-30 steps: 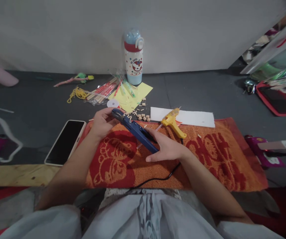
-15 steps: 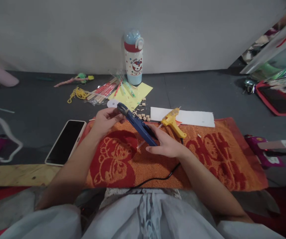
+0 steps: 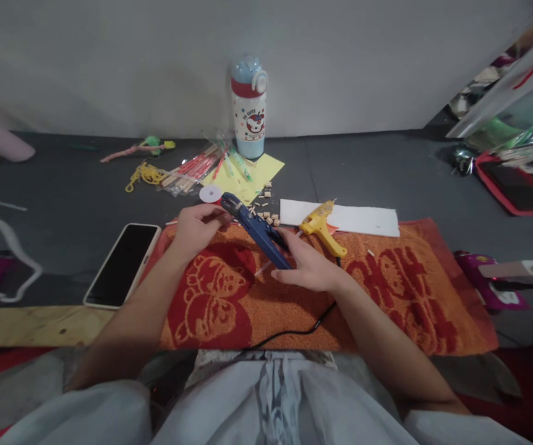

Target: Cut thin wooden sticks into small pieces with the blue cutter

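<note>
My right hand [image 3: 310, 262] is wrapped round the handles of a blue plier-like hand tool [image 3: 261, 235], whose dark head points up and to the left. Close by that head, my left hand [image 3: 199, 227] has its fingers pinched together; whatever they hold is too small or hidden to make out. Just behind the tool lie several small cut wooden pieces [image 3: 266, 217]. A spool [image 3: 211, 194] with a white top and red side stands beyond my left fingers. Under both hands spreads an orange and red towel [image 3: 289, 315].
A yellow glue gun [image 3: 322, 228] rests on the towel's back edge by a white strip [image 3: 368, 219]. Left is a phone [image 3: 122, 266]. Behind are a bottle [image 3: 248, 108], yellow paper [image 3: 266, 170], bagged sticks [image 3: 195, 170] and yellow cord [image 3: 146, 176]. A black cable [image 3: 294, 332] crosses the towel.
The tool's head has dipped slightly and shifted a little right, showing more of the spool. My left fingers have moved slightly down; my right hand keeps its grip.
</note>
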{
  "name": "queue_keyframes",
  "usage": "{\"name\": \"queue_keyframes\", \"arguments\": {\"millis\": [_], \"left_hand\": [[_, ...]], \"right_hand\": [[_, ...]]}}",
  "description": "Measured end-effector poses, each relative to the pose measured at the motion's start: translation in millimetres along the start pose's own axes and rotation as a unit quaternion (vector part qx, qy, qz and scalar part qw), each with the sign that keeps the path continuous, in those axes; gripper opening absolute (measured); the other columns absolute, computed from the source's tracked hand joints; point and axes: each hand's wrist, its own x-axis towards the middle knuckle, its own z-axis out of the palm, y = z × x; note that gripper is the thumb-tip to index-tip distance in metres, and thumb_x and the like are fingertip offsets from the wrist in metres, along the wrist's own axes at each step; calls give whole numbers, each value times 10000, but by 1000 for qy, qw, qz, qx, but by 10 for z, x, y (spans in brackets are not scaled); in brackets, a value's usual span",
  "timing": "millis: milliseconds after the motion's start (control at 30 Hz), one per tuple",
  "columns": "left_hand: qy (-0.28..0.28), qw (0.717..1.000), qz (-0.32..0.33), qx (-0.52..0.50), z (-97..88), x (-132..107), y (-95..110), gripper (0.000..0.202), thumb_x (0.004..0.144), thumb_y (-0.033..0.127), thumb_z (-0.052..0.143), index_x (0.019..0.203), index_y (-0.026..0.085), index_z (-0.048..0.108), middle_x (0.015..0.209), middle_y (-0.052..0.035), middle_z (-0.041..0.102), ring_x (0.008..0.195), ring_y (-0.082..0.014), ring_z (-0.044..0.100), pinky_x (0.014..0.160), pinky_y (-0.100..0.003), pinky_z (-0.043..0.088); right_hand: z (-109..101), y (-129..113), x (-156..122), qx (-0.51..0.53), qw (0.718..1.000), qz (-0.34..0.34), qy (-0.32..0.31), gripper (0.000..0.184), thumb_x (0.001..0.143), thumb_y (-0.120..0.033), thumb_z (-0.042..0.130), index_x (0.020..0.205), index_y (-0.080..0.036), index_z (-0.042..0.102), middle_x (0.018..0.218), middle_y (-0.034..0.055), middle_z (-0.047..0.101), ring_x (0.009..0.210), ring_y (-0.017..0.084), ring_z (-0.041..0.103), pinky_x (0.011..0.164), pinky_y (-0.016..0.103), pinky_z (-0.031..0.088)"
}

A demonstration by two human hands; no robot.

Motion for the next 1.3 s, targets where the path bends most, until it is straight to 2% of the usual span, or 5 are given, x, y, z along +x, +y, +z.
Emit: {"name": "queue_keyframes", "arguments": {"millis": [400,667,833,967,1300], "left_hand": [[-51,995,-51,-65,-17,3,17,145,668,258,644,585,139,640,511,-15,613,471,-105,542,503,-215,452],[30,998,-42,-38,1,25,-29,205,652,347,690,674,147,650,547,-1,617,498,-107,557,517,-213,456],[71,997,-34,-3,30,13,13,157,627,296,676,659,145,648,551,4,628,507,-107,564,517,-206,455],[69,997,-15,24,35,-4,29,132,632,272,657,643,141,650,546,5,633,511,-102,566,519,-197,450],[36,999,-13,-9,49,-16,-6,128,663,260,623,659,135,646,547,4,633,490,-104,576,514,-202,471]], "right_hand": [[-37,-13,0,8,1000,24,-16,776,715,-345,649,1371,-94,319,1264,183,535,1091,326,553,932,466,439],[-35,-35,13,-6,998,54,-7,774,722,-387,640,1360,-67,343,1180,183,578,1015,308,581,869,446,469],[-28,-50,21,-4,999,40,13,735,710,-377,654,1344,-108,395,1193,157,596,1014,296,602,879,413,466],[-18,-34,21,9,999,27,21,737,706,-382,658,1346,-119,405,1234,154,588,1049,298,600,901,413,461],[-1,2,25,30,999,28,29,682,725,-380,646,1317,-107,446,1236,155,594,1055,294,604,895,418,473]]}}
